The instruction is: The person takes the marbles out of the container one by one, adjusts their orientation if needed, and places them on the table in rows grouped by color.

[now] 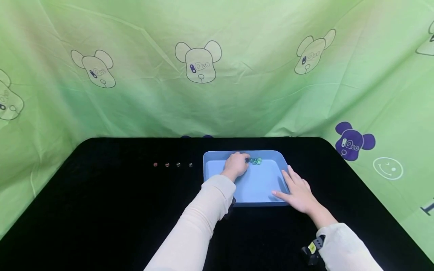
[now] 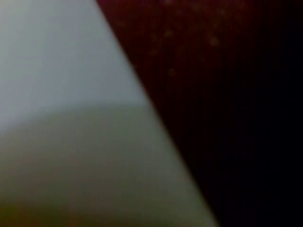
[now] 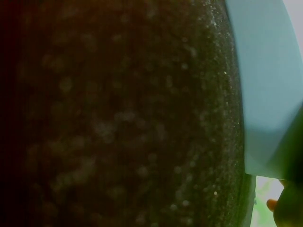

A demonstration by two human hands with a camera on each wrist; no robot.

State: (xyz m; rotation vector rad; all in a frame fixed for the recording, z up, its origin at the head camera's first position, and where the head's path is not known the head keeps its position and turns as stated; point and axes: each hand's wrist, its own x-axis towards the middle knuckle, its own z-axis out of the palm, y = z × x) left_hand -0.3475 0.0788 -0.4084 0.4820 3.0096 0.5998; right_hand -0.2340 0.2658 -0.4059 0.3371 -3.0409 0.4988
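A blue rectangular tray [image 1: 261, 184] lies on the black table. My left hand [image 1: 235, 164] reaches over it, fingers curled, and pinches a small dark marble [image 1: 247, 160] between thumb and index finger at the tray's back. Close beside this marble sits a cluster of green glassy marbles [image 1: 256, 161]. My right hand [image 1: 298, 192] rests at the tray's right rim with spread fingers, the thumb reaching over the front right corner. In the right wrist view the tray's outer wall [image 3: 265, 85] shows at the right. The left wrist view is blurred and shows no fingers.
Left of the tray, several small round marbles stand in a spaced row on the black cloth, from a reddish marble [image 1: 155, 164] to a clear marble [image 1: 190, 165]. A green printed curtain [image 1: 200, 109] hangs behind the table [image 1: 101, 210].
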